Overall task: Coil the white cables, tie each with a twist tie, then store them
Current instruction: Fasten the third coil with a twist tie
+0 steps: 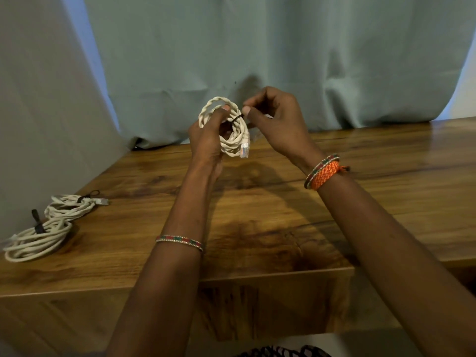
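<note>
Beneath my hands lay the wooden table (257, 215). Left hand (208, 140) gripped the coiled white cable (233, 124) above it; right hand (273, 122), just beside, pinched the black twist tie (237, 118). Two tied coils (49, 225) sat far left.

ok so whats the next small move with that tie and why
Probably twist the tie's ends together. The left hand holds the coiled cable above the table, the black twist tie is looped round it, and the right hand pinches its end.

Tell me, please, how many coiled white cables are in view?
3: one coil held in the hands above the table; two tied coils on the table's left side, one nearer, one behind it. None seems hidden.
</note>
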